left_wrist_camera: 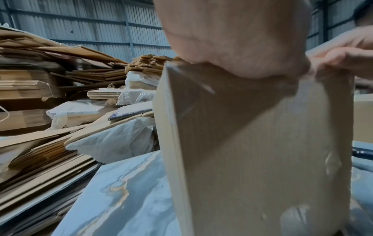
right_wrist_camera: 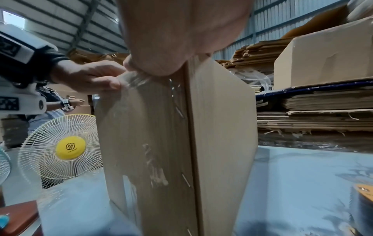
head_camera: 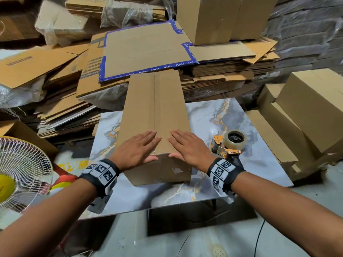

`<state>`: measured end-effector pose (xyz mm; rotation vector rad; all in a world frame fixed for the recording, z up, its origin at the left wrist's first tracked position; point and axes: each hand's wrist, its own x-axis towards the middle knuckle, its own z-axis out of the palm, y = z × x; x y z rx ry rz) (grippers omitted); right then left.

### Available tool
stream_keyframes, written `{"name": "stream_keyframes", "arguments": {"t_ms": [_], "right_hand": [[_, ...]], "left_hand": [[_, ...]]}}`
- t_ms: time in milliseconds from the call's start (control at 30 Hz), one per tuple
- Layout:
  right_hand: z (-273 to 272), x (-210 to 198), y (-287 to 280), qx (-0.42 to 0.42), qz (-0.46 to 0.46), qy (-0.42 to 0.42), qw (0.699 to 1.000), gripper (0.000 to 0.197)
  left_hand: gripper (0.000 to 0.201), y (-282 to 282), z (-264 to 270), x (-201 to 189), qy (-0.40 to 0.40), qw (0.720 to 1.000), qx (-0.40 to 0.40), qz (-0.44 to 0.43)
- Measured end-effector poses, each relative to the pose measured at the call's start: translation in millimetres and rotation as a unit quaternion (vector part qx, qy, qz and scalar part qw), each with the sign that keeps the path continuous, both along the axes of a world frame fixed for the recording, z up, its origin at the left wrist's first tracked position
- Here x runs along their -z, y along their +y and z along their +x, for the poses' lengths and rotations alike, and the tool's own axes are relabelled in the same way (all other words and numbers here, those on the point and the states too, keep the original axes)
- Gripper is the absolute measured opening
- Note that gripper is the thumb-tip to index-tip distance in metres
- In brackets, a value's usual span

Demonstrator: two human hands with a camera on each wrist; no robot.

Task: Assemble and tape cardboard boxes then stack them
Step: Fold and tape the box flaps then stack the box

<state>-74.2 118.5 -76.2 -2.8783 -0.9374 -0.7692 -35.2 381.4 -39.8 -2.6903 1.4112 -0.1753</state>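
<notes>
At centre frame, a worker's left hand (head_camera: 137,149) and right hand (head_camera: 187,147) press flat, fingers straight and together, on the closed cardboard box (head_camera: 156,108) standing on the marble table (head_camera: 241,127), thumbs over its near edge

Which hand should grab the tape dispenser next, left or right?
Right, probably. The tape dispenser sits on the table just beside the right hand; the left hand would have to cross the box.

Your left hand (head_camera: 138,147) and right hand (head_camera: 187,147) cover the box's (head_camera: 154,108) near top seam. Beside your right hand, the tape dispenser's (head_camera: 229,143) handle hides behind your wrist.
</notes>
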Motion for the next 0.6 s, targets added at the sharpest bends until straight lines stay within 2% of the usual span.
{"name": "stream_keyframes", "arguments": {"t_ms": [133,300,367,433,600], "right_hand": [[2.7,-4.6,-2.6,-0.014,-0.055,-0.002,0.998,0.073],[-2.2,-14.7,-3.7,-0.018,-0.063,0.087,0.994,0.086],[-6.7,-22.1,-2.2,-0.012,-0.043,0.113,0.993,0.088],[-8.8,-29.9,2.0,0.006,-0.025,0.113,0.993,0.082],[-3.4,-31.0,12.1,0.038,-0.067,0.086,0.993,0.072]], "left_hand": [[0.084,2.2,-0.1,7.9,0.027,1.0,-0.008,-0.001],[0.091,4.2,-7.8,0.0,0.057,0.998,-0.022,-0.025],[0.087,10.9,-8.1,-4.2,0.037,0.999,-0.002,-0.013],[0.08,22.4,-4.0,-8.0,-0.002,1.0,0.021,-0.002],[0.079,49.4,5.0,-4.7,-0.046,0.999,0.019,0.01]]}}
